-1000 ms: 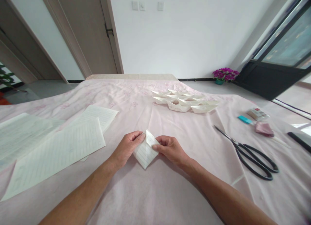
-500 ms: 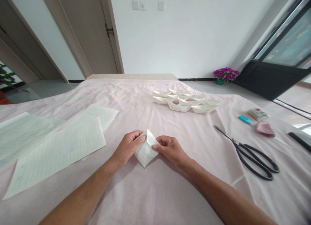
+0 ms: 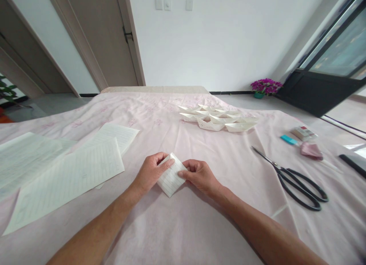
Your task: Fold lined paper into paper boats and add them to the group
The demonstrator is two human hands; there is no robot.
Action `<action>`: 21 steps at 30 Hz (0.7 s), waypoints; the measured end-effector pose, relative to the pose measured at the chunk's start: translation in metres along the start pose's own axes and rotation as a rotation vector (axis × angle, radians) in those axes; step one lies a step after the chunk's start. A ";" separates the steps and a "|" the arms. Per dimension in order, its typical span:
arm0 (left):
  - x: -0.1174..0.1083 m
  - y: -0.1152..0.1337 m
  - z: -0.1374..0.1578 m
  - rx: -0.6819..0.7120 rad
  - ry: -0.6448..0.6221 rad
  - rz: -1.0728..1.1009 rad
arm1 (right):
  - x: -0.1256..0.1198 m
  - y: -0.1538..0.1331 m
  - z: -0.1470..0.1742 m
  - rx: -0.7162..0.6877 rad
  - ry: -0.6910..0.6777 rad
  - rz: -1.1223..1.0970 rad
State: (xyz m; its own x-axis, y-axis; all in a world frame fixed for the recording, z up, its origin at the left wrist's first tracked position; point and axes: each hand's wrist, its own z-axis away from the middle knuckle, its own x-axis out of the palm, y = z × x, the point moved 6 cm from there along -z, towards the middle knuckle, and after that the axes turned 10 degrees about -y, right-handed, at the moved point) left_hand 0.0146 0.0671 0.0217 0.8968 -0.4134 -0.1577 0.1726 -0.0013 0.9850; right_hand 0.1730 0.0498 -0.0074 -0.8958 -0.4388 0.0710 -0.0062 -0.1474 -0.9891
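Observation:
A small diamond of folded lined paper [image 3: 171, 180] is held just above the pink cloth, one corner pointing toward me. My left hand [image 3: 153, 171] pinches its left side, thumb lying on the front face near the top corner. On the right side, my right hand [image 3: 200, 176] grips the edge between thumb and fingers. The fingers behind the paper are partly hidden. Farther off, a cluster of several folded paper boats [image 3: 213, 122] stands on the cloth.
Loose lined sheets [image 3: 71, 177] lie overlapping at the left. At the right are black-handled scissors [image 3: 288, 181], a blue item [image 3: 288, 139], a packet [image 3: 303, 133], a pink cloth piece [image 3: 311, 150] and a dark flat object [image 3: 353, 166]. A creased pink tablecloth [image 3: 183, 234] covers the surface.
The flap at the paper's upper right, raised a little before, now lies flat against the diamond. My left thumb has slid slightly toward the top corner; both hands keep their hold.

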 end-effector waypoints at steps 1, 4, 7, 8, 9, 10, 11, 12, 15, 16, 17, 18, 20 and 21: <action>0.000 -0.003 0.000 -0.010 -0.001 0.034 | 0.000 0.000 0.000 -0.013 -0.009 -0.006; -0.003 -0.007 0.002 -0.028 0.020 0.108 | -0.004 -0.004 0.003 -0.093 0.030 -0.018; -0.008 -0.008 0.003 -0.021 0.055 0.142 | -0.013 -0.010 0.007 -0.181 0.096 0.008; -0.009 -0.008 0.003 -0.018 0.061 0.148 | -0.015 -0.011 0.008 -0.193 0.105 0.031; -0.010 -0.008 0.003 -0.015 0.064 0.152 | -0.016 -0.011 0.008 -0.197 0.109 0.056; -0.011 -0.007 0.003 -0.013 0.065 0.155 | -0.017 -0.010 0.008 -0.195 0.111 0.079; -0.011 -0.008 0.003 -0.011 0.065 0.156 | -0.018 -0.009 0.008 -0.187 0.112 0.097; -0.012 -0.008 0.003 -0.008 0.066 0.158 | -0.019 -0.008 0.008 -0.180 0.114 0.111; -0.012 -0.009 0.003 -0.004 0.070 0.170 | -0.019 -0.006 0.007 -0.161 0.109 0.139; -0.012 -0.010 0.003 -0.002 0.071 0.175 | -0.018 -0.006 0.007 -0.158 0.103 0.145; -0.012 -0.010 0.003 0.001 0.072 0.179 | -0.018 -0.006 0.008 -0.159 0.096 0.147; -0.012 -0.010 0.003 0.003 0.074 0.180 | -0.017 -0.007 0.008 -0.161 0.086 0.146; -0.012 -0.009 0.004 0.009 0.078 0.168 | -0.016 -0.009 0.009 -0.168 0.063 0.140; -0.011 -0.009 0.005 0.012 0.084 0.155 | -0.015 -0.011 0.009 -0.173 0.056 0.140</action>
State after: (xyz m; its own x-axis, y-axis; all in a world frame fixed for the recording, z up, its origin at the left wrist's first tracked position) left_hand 0.0010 0.0675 0.0154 0.9433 -0.3319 -0.0087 0.0253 0.0458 0.9986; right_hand 0.1907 0.0501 0.0034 -0.9164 -0.3939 -0.0710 0.0479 0.0681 -0.9965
